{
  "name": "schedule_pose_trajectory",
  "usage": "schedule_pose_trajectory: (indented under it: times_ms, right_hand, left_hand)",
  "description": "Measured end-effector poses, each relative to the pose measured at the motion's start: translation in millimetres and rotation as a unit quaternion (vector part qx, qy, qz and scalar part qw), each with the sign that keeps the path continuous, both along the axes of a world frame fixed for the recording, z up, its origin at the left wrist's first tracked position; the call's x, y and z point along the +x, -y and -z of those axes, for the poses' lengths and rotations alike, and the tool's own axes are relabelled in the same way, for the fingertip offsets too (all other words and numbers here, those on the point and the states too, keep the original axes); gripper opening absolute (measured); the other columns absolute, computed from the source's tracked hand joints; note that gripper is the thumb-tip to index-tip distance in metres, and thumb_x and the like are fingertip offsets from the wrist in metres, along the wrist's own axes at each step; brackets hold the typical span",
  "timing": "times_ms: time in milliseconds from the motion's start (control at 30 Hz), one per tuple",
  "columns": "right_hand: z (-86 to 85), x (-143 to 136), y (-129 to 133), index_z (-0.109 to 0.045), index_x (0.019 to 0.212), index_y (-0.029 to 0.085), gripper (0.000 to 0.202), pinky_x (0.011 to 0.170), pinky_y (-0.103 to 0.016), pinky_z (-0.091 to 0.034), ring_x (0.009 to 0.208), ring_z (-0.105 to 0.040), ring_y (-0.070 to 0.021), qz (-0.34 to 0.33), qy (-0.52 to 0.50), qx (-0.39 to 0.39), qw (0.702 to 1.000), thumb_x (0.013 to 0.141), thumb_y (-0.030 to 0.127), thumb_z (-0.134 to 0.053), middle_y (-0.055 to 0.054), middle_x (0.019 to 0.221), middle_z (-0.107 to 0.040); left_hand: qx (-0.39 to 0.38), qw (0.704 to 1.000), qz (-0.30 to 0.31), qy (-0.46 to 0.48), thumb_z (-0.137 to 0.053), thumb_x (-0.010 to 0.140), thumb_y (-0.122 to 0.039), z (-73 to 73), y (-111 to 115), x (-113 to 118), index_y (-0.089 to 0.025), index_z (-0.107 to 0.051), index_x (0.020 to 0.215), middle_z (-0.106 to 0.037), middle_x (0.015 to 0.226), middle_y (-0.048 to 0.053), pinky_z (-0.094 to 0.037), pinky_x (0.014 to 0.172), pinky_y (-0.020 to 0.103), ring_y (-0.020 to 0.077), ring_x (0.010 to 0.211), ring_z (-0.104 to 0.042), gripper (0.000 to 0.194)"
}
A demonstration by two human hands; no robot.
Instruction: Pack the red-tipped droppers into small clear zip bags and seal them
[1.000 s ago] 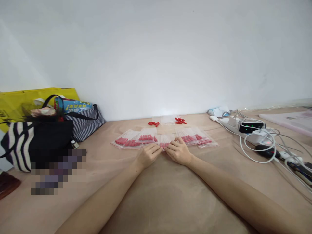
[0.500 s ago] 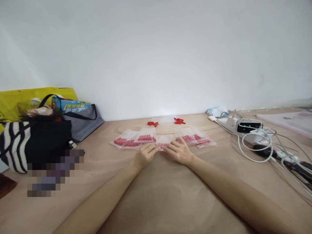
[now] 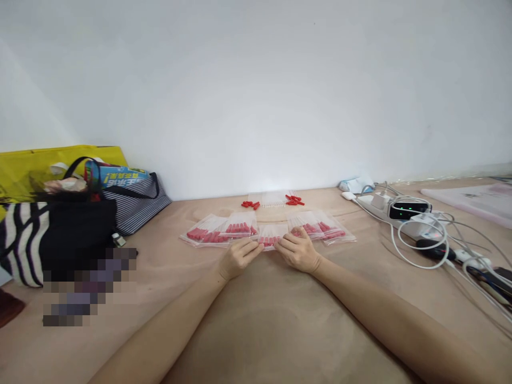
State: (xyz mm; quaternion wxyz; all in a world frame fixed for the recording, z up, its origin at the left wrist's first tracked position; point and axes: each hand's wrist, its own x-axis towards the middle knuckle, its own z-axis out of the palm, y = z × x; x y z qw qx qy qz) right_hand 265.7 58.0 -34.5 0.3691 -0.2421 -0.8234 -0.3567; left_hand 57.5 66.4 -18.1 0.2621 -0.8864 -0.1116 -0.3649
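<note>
Between my hands lies a small clear plastic bag [image 3: 272, 231] holding thin white sticks with red ends. My left hand [image 3: 238, 258] is closed, its fingertips pinching the bag's near left corner. Bent over the near right part of the bag, my right hand [image 3: 299, 253] has its fingers pressed together on the edge. Its fingers hide the bag's right corner. Similar filled bags overlap on the left [image 3: 212, 228] and on the right [image 3: 314, 224], close to both hands.
Loose red pieces [image 3: 250, 205] and more red pieces [image 3: 295, 200] lie near the wall beside thin white sticks [image 3: 274, 204]. A striped bag [image 3: 138, 205] and a black bag [image 3: 80, 234] stand left. Tangled white cables [image 3: 400, 242] and a power strip [image 3: 372, 207] lie right.
My right hand has shifted slightly to the right along the bag's near edge. My left hand stays at the left corner. The view has tilted a little.
</note>
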Motion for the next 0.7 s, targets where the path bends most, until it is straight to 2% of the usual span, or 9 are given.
schedule_pose_trajectory:
  times_ms: [233, 533, 700]
  right_hand:
    - [-0.9, -0.5, -1.5, -0.059, 0.082, 0.02, 0.013, 0.072, -0.031, -0.026, 0.067, -0.045, -0.0098, 0.002, -0.013, -0.005, 1.0, 0.081, 0.013, -0.047, 0.002, 0.071, -0.061]
    - [-1.6, -9.1, 0.9, -0.057, 0.072, 0.017, 0.018, 0.074, -0.032, -0.025, 0.063, -0.046, -0.0088, 0.007, -0.03, -0.002, 1.0, 0.081, 0.009, -0.043, 0.002, 0.064, -0.058]
    - [-3.6, -5.3, -1.2, -0.058, 0.077, 0.018, 0.013, 0.075, -0.031, -0.026, 0.066, -0.047, -0.0089, -0.004, -0.047, -0.008, 0.999, 0.08, 0.01, -0.048, 0.003, 0.065, -0.06]
  left_hand:
    - [-0.006, 0.999, -0.007, 0.031, -0.044, 0.082, -0.008, 0.6, 0.9, 4.0, -0.012, -0.056, 0.089, -0.062, 0.071, 0.005, -0.048, 0.057, 0.027, 0.0134, 0.065, -0.056, 0.015]
    - [-0.05, 0.997, -0.007, 0.059, -0.046, 0.083, -0.011, 0.1, 1.1, 0.9, -0.015, -0.056, 0.094, -0.061, 0.072, 0.003, -0.05, 0.06, 0.024, 0.011, 0.065, -0.057, 0.016]
    - [-0.047, 0.997, -0.017, 0.066, -0.044, 0.083, -0.01, 1.5, -0.3, -1.5, -0.015, -0.057, 0.092, -0.062, 0.077, 0.004, -0.051, 0.064, 0.026, 0.0129, 0.071, -0.059, 0.016]
